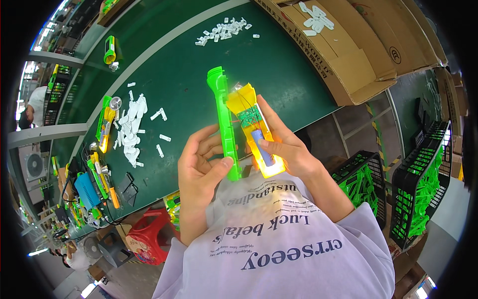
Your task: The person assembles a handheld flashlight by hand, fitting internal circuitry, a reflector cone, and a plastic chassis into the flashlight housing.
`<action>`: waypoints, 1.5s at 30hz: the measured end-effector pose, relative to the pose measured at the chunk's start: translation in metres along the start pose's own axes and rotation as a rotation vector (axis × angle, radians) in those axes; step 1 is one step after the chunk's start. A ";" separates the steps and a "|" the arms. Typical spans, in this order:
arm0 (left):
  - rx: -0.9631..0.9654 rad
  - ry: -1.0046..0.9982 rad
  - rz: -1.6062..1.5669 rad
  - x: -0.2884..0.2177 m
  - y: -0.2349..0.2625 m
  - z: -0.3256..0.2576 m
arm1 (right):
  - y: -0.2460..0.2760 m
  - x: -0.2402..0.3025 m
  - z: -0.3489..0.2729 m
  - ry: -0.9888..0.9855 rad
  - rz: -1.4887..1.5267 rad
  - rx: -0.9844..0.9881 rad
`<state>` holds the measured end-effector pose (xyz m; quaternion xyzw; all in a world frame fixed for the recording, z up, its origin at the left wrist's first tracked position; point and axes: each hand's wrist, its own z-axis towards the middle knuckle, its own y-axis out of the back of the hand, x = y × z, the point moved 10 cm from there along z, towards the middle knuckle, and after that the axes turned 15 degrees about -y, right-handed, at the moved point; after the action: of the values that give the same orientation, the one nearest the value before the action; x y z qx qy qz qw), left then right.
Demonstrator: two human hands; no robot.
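Green plastic flashlight-shaped shell half [227,134] stands lengthwise in the left hand [199,157] of a worker, thumb pressed near its lower end and fingers curled behind, just above the worker's pale lavender printed shirt [294,234]. Close beside it, the right hand [294,152] grips a glowing yellow plastic shell half [242,99], the thumb resting near a blue-violet cylindrical battery [265,153] set inside; a small green circuit board [249,117] with thin wires sits above the battery. Both halves are held over the near edge of a dark green tabletop [184,89]. To the left lie a loose heap of small white plastic pieces [132,124] and a green-and-yellow flashlight assembly [105,127], near a blue box-shaped object [87,191]. Another cluster of white bits [224,31] is scattered at the far side, beside an open brown cardboard box [368,89]. At right, black plastic mesh crates [421,154] hold green plastic parts [428,204]; a red plastic stool [148,236] stands at lower left.
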<state>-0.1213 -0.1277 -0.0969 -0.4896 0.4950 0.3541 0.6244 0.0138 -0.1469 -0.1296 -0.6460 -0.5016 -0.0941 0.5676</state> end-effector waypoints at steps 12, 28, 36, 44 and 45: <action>0.005 -0.019 0.024 -0.003 -0.002 0.001 | 0.002 0.000 0.001 -0.016 0.216 0.074; 0.009 -0.007 -0.049 -0.002 -0.006 0.000 | 0.003 0.000 -0.001 -0.009 0.228 0.060; 0.030 -0.024 -0.023 -0.003 -0.013 0.000 | 0.004 0.004 -0.001 0.064 0.203 0.060; 0.023 -0.027 0.018 -0.003 -0.014 0.000 | 0.005 0.008 0.001 0.122 0.287 0.047; 0.023 -0.027 0.020 -0.004 -0.014 0.001 | 0.010 0.007 0.002 0.143 0.299 -0.009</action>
<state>-0.1091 -0.1309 -0.0895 -0.4726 0.4955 0.3613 0.6330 0.0237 -0.1396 -0.1319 -0.7076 -0.3579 -0.0564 0.6067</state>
